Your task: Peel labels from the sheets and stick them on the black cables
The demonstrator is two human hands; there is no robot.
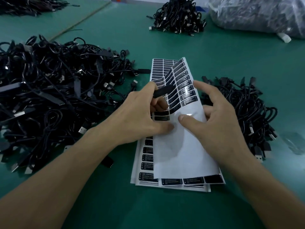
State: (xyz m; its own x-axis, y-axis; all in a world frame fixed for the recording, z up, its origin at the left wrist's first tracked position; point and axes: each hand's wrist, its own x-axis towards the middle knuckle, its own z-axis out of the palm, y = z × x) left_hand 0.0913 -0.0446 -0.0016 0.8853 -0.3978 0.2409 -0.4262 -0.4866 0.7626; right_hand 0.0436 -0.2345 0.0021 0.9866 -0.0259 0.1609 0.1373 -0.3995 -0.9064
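While the left hand [140, 113] pinches a black cable [162, 93], the right hand [219, 116] grips the label sheet [181, 154] beside it.

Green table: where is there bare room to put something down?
Free: the table stretch beyond the label sheets, bordered by the left cable heap, far cable pile and plastic bag; the near strip below them. Crowded: around the sheets, with left hand and right hand over them and the right cable pile beside.
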